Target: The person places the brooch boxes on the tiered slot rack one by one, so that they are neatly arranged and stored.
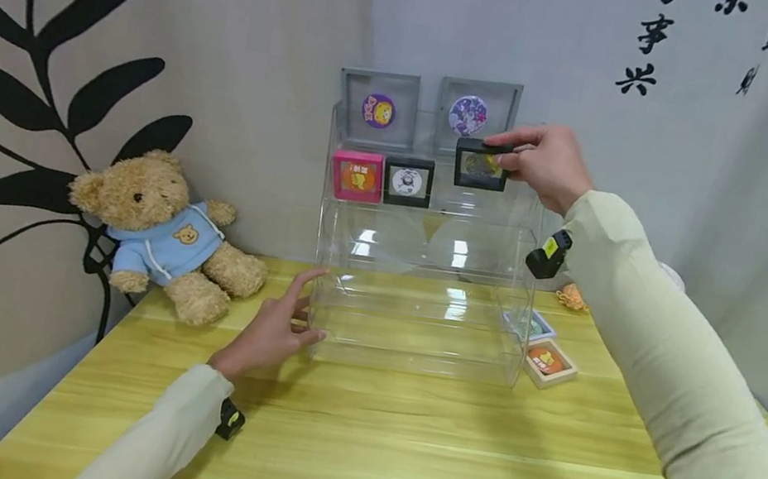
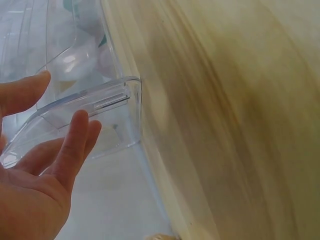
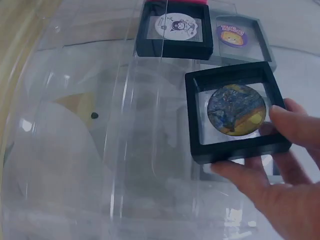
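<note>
R hand (image 1: 550, 165) clamped on blk frame (image 3: 237, 111), L hand (image 1: 270, 330), fingers apart, at clr rack (image 1: 410, 362)

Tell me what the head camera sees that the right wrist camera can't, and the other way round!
Only the head view shows the teddy bear, the left hand and the tan frame on the table.

Only the right wrist view clearly shows the blue on the round badge in the held black frame, and a small black dot seen through the clear shelf.

Both show the right hand holding that black frame, the clear shelf, and the white badge in another black frame.
</note>
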A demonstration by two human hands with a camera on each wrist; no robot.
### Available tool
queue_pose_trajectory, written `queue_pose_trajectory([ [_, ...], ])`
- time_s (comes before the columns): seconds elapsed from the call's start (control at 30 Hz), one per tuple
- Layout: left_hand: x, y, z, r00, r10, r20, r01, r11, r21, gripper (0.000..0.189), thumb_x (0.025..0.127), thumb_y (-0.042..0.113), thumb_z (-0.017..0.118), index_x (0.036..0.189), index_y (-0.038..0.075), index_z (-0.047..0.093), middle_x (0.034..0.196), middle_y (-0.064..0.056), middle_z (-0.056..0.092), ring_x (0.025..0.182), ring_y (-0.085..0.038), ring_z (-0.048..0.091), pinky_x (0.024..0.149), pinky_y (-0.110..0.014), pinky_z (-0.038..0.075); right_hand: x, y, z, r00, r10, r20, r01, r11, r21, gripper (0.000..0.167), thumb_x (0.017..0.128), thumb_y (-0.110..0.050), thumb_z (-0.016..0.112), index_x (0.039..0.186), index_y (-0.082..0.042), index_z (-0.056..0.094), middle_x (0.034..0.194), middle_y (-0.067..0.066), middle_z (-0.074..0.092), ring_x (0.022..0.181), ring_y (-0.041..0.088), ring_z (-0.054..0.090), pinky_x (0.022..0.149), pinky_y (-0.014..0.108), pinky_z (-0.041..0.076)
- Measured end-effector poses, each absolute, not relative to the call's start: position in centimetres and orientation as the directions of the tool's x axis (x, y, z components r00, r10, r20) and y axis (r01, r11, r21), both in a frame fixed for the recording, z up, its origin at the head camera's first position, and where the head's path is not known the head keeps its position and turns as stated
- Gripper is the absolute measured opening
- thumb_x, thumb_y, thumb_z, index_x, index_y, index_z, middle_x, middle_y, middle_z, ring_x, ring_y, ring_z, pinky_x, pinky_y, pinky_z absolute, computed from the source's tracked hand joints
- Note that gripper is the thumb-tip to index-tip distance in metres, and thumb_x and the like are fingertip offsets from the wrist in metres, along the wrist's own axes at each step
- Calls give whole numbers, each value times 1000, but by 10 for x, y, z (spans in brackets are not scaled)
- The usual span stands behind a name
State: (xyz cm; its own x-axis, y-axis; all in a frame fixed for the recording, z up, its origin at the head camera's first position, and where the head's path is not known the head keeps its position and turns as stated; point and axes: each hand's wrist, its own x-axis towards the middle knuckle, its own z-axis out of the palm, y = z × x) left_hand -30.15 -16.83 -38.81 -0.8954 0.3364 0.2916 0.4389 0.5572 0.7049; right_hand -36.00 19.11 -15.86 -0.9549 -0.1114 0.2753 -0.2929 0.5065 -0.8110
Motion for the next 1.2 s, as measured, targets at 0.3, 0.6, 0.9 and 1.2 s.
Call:
queue_pose_trajectory([
  [0.3, -302, -164, -388, -895, 336, 294, 439, 544, 715, 94, 88, 4, 75, 155, 41, 21, 146, -38, 45, 119, -47, 64, 93, -43, 63, -379, 173, -179, -968, -21, 252, -232, 471, -851, 37, 96, 3, 61, 129, -11, 69, 151, 9, 53, 62, 8, 37, 47, 20, 29],
  [0.6, -300, -168, -388, -897, 333, 292, 437, 552, 711, 94, 89, 6, 75, 155, 43, 20, 147, -40, 42, 121, -47, 63, 93, -44, 64, -388, 169, -200, -959, -39, 281, -266, 469, -842, 38, 97, 5, 57, 129, -13, 68, 147, 9, 57, 63, 11, 39, 47, 21, 28],
  [0.9, -302, -166, -387, -893, 347, 287, 440, 534, 722, 94, 89, 3, 74, 156, 39, 20, 151, -39, 37, 125, -48, 60, 93, -43, 63, -374, 184, -202, -928, -165, 335, -361, 625, -692, 63, 90, 12, 56, 147, -14, 53, 151, 18, 49, 133, 35, 50, 108, 47, 53],
  [1.2, -302, -167, -387, -900, 333, 281, 425, 534, 731, 94, 88, 2, 74, 157, 36, 20, 150, -38, 38, 122, -48, 62, 92, -42, 64, -342, 215, -212, -854, -154, 496, -460, 669, -583, 42, 94, 7, 55, 134, -6, 62, 132, 21, 64, 117, 30, 64, 99, 38, 60],
])
